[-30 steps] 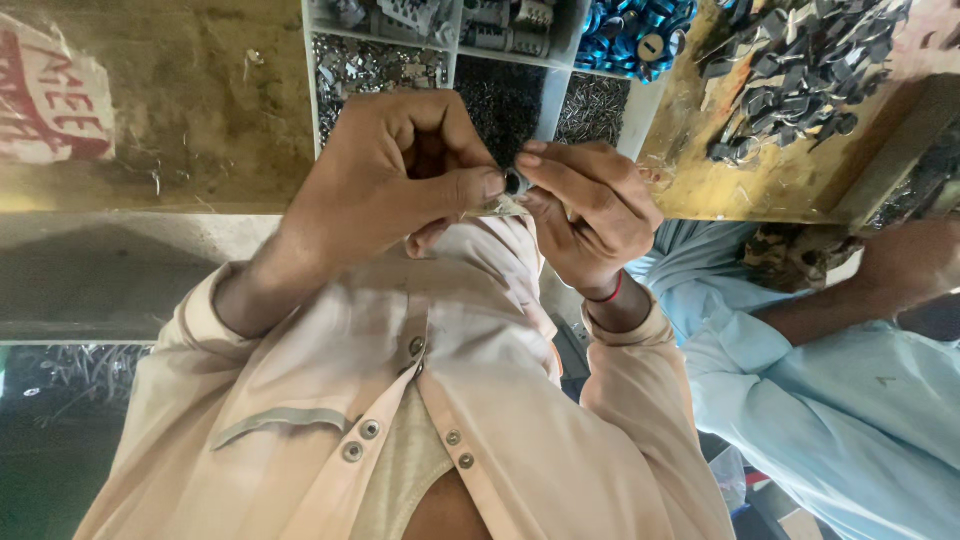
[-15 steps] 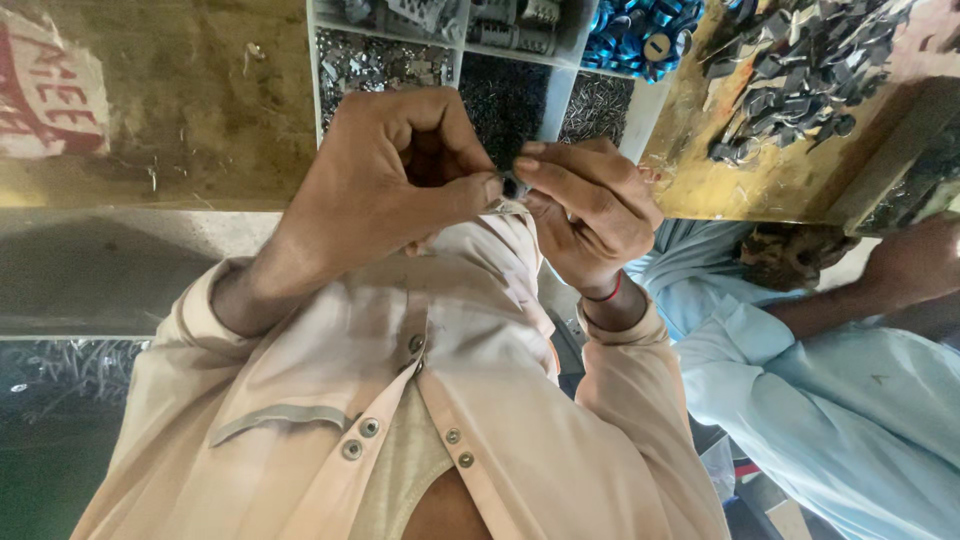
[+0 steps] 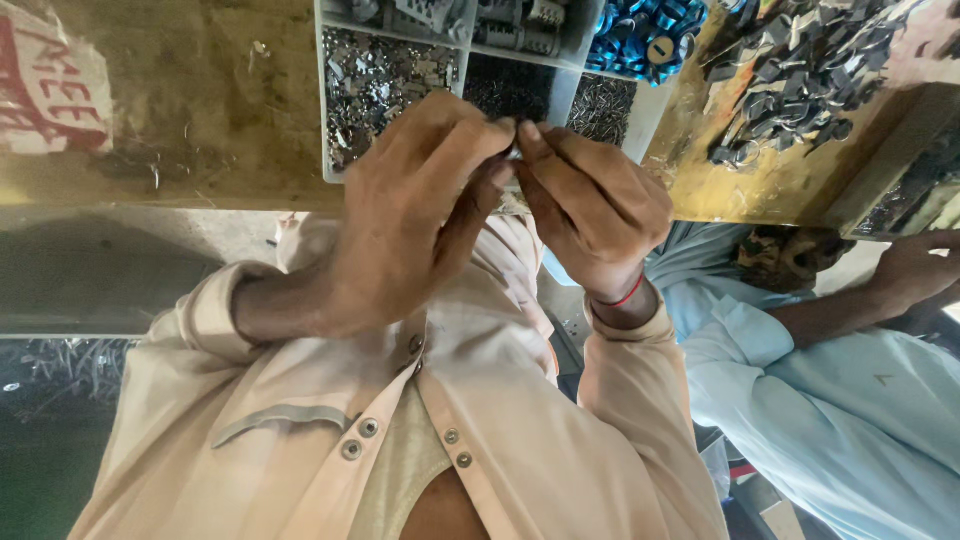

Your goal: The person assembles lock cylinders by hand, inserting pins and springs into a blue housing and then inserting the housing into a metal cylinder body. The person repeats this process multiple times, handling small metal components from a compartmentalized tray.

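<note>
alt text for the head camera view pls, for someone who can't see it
Seen from above, a person's left hand and right hand meet fingertip to fingertip, pinching a tiny metal part over a compartmented tray of small metal pieces and blue parts. A second person in a light blue shirt sits at the right, beside a wooden board strewn with dark metal pieces.

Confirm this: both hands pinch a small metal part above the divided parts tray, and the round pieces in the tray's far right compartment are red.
Not quite. The head view shows the round pieces are blue, not red. The left hand and right hand do pinch a small metal part above the divided parts tray.
</note>
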